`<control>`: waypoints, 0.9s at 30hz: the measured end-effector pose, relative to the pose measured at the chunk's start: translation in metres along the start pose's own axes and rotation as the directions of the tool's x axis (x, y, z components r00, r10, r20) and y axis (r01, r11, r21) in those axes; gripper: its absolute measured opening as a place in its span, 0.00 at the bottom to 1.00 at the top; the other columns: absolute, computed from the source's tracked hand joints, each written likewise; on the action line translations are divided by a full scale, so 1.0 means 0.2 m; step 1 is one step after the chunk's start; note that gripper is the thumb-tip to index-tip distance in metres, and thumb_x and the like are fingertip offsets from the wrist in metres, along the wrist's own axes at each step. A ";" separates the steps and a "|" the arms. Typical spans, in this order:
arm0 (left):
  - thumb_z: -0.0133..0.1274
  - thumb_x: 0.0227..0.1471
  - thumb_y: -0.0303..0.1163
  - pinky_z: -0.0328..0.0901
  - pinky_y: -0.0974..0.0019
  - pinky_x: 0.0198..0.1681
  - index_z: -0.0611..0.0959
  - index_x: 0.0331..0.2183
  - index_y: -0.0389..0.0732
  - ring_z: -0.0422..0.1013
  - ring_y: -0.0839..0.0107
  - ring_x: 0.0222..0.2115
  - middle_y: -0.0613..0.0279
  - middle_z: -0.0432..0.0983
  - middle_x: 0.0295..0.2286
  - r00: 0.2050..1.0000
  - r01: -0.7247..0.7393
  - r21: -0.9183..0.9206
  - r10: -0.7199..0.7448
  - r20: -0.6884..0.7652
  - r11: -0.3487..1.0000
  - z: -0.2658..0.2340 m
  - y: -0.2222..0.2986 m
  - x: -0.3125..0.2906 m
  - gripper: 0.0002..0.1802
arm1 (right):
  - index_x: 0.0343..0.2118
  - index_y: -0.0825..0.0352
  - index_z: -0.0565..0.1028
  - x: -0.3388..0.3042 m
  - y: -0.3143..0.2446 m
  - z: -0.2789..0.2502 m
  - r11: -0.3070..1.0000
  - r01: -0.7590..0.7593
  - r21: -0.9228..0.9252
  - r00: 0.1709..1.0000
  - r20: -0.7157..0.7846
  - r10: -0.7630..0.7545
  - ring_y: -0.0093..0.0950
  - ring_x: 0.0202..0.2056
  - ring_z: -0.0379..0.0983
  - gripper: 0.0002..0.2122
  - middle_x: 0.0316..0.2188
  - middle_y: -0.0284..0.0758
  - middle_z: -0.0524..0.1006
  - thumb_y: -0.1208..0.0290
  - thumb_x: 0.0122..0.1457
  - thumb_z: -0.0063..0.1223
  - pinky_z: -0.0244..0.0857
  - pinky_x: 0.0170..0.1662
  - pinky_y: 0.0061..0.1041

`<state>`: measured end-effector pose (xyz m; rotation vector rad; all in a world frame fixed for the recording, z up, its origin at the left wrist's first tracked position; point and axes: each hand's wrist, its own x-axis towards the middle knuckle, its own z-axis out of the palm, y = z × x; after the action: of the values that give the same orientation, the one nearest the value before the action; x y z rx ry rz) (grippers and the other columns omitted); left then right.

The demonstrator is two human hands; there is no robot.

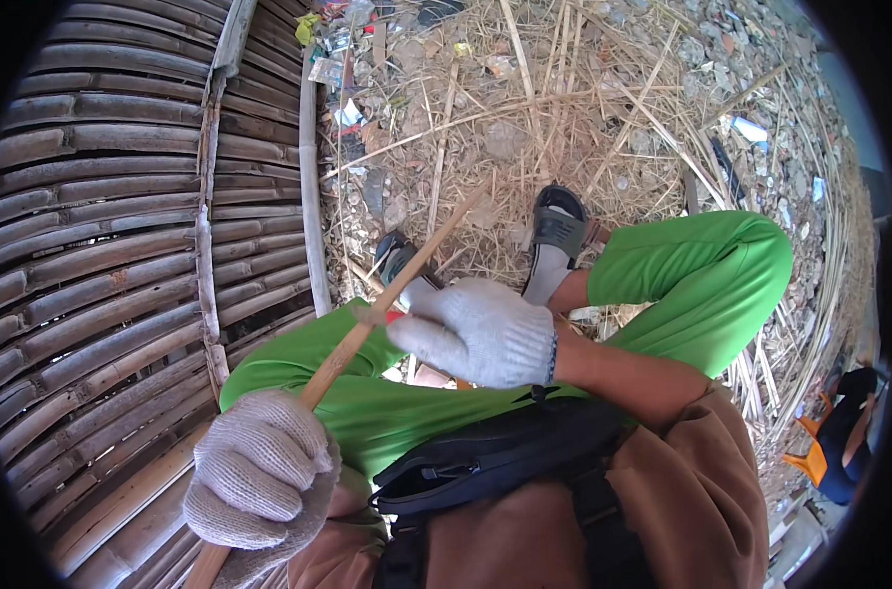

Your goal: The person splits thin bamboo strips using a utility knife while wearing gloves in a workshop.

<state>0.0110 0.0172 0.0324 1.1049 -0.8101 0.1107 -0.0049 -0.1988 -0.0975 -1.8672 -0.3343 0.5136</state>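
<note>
My left hand [259,471], in a pale knit glove, is closed round the lower part of a long bamboo strip [343,355]. The strip slants up and away to the right, its far end thin and pointed over the ground. My right hand [485,332], in a white knit glove, is closed on a small red-handled tool [395,316]. A short, dull, blade-like end shows beside the strip, near its middle; whether it touches cannot be made out. Most of the tool is hidden by the glove.
A bamboo-slat platform [122,255] fills the left side. My green-trousered legs [691,285] are bent, with a black waist bag [505,447] at my lap. Straw and bamboo scraps [583,128] litter the ground. At the right edge, part of another person [848,442] shows by something orange.
</note>
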 end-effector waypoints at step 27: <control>0.65 0.55 0.33 0.72 0.64 0.20 0.78 0.21 0.51 0.72 0.70 0.18 0.71 0.72 0.17 0.992 0.080 0.053 -0.075 -0.100 0.995 -0.04 0.04 -0.01 0.14 | 0.38 0.66 0.85 0.16 0.37 0.00 0.996 -0.088 -0.013 0.991 -0.102 0.086 0.54 0.37 0.80 0.35 0.31 0.53 0.82 0.37 0.71 0.35 0.73 0.45 0.50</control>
<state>0.0109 0.0277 0.0350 1.1743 -0.6790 0.1225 0.0219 -0.2100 -0.1727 -1.9233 -0.1908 0.4736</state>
